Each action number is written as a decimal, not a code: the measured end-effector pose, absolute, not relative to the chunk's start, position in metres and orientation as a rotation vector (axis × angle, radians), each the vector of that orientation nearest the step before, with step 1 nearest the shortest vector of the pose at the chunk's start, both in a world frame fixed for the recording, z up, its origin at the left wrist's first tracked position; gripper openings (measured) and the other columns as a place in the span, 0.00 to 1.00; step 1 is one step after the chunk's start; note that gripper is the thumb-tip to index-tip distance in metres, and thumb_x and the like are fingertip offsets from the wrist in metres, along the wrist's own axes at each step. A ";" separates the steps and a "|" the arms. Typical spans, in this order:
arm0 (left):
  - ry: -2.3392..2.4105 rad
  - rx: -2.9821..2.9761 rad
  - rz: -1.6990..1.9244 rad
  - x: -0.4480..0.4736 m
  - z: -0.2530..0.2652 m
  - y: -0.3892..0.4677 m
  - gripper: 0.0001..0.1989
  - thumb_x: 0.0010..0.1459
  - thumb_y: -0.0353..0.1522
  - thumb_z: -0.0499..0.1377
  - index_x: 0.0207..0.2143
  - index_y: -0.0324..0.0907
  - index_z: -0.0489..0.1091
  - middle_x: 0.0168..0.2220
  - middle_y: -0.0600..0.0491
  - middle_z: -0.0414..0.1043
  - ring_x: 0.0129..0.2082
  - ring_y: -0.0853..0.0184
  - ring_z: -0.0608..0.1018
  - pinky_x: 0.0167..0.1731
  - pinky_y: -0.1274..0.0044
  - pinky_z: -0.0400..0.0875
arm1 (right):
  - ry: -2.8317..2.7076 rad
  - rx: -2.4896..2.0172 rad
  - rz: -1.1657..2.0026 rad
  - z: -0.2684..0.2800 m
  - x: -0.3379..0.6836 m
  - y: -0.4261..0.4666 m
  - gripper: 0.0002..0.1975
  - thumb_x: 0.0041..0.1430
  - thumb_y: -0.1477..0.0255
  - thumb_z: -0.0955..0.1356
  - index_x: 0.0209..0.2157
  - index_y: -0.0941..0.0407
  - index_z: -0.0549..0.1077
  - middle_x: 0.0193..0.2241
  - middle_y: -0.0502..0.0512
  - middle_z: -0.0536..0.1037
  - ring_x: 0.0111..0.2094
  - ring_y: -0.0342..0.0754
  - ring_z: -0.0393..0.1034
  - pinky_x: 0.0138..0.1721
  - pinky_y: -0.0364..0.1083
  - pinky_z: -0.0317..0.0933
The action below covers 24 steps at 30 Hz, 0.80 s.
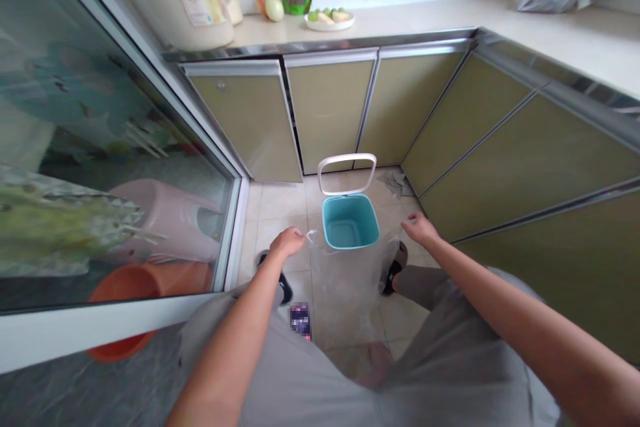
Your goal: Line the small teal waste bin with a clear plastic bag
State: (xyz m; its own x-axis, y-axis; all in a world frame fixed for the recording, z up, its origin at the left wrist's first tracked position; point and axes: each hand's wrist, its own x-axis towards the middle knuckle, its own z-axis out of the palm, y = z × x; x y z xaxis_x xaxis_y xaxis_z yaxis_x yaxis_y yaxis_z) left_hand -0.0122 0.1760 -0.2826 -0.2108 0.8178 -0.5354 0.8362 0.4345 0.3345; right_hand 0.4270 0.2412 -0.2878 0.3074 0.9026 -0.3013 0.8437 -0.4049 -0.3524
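A thin clear plastic bag (350,280) is stretched between my two hands, in front of my knees. My left hand (289,241) pinches one upper corner of it, where a whitish bunched bit shows. At the opposite side my right hand (419,228) is closed on the other edge. Just beyond the bag a light blue trash bin (351,220) stands upright on the floor, its inside bare. Its white rim frame (347,159) is tilted up at the back. The bag's lower part is see-through and hard to trace.
Cabinets (330,107) run behind and to the right, under a counter (410,17) holding a plate of cut food (330,21). A sliding glass door (165,113) borders the left. A grey cloth (396,183) lies in the floor corner, and a dark patterned item (301,320) near my left foot.
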 end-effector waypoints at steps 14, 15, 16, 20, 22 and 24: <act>1.924 1.505 -0.094 -0.008 -0.258 0.177 0.19 0.63 0.47 0.56 0.50 0.51 0.75 0.51 0.50 0.80 0.48 0.58 0.81 0.41 0.73 0.71 | -2.264 -1.758 0.378 -0.171 0.304 0.378 0.37 0.60 0.69 0.67 0.70 0.55 0.59 0.69 0.67 0.57 0.59 0.62 0.67 0.58 0.57 0.66; 1.909 1.511 -0.099 -0.007 -0.257 0.177 0.19 0.63 0.47 0.56 0.50 0.51 0.75 0.52 0.49 0.80 0.48 0.57 0.81 0.42 0.73 0.71 | -2.320 -1.766 0.368 -0.168 0.302 0.374 0.35 0.61 0.69 0.66 0.70 0.54 0.60 0.68 0.67 0.59 0.57 0.62 0.69 0.57 0.57 0.67; 1.897 1.515 -0.103 -0.006 -0.256 0.178 0.19 0.63 0.47 0.56 0.51 0.51 0.75 0.53 0.49 0.80 0.49 0.57 0.81 0.43 0.72 0.71 | -2.359 -1.782 0.345 -0.164 0.303 0.367 0.34 0.62 0.68 0.66 0.69 0.53 0.62 0.66 0.66 0.61 0.55 0.61 0.71 0.54 0.57 0.68; 1.878 1.515 -0.131 -0.005 -0.257 0.179 0.20 0.63 0.47 0.56 0.53 0.50 0.75 0.54 0.48 0.79 0.50 0.57 0.80 0.44 0.72 0.71 | -2.487 -1.787 0.193 -0.164 0.315 0.317 0.25 0.65 0.64 0.65 0.62 0.53 0.67 0.57 0.62 0.72 0.44 0.54 0.74 0.44 0.50 0.68; 1.859 1.530 -0.133 -0.004 -0.261 0.180 0.20 0.63 0.47 0.57 0.53 0.50 0.75 0.54 0.47 0.79 0.50 0.56 0.80 0.44 0.73 0.71 | -2.617 -1.745 0.211 -0.175 0.324 0.287 0.20 0.66 0.63 0.66 0.56 0.53 0.71 0.53 0.60 0.75 0.41 0.52 0.73 0.41 0.47 0.65; 1.839 1.558 -0.119 -0.002 -0.268 0.179 0.20 0.63 0.47 0.58 0.52 0.50 0.76 0.53 0.46 0.79 0.50 0.56 0.80 0.44 0.73 0.70 | -2.760 -1.741 0.293 -0.194 0.331 0.259 0.15 0.66 0.62 0.66 0.50 0.53 0.74 0.50 0.60 0.77 0.41 0.51 0.73 0.41 0.46 0.63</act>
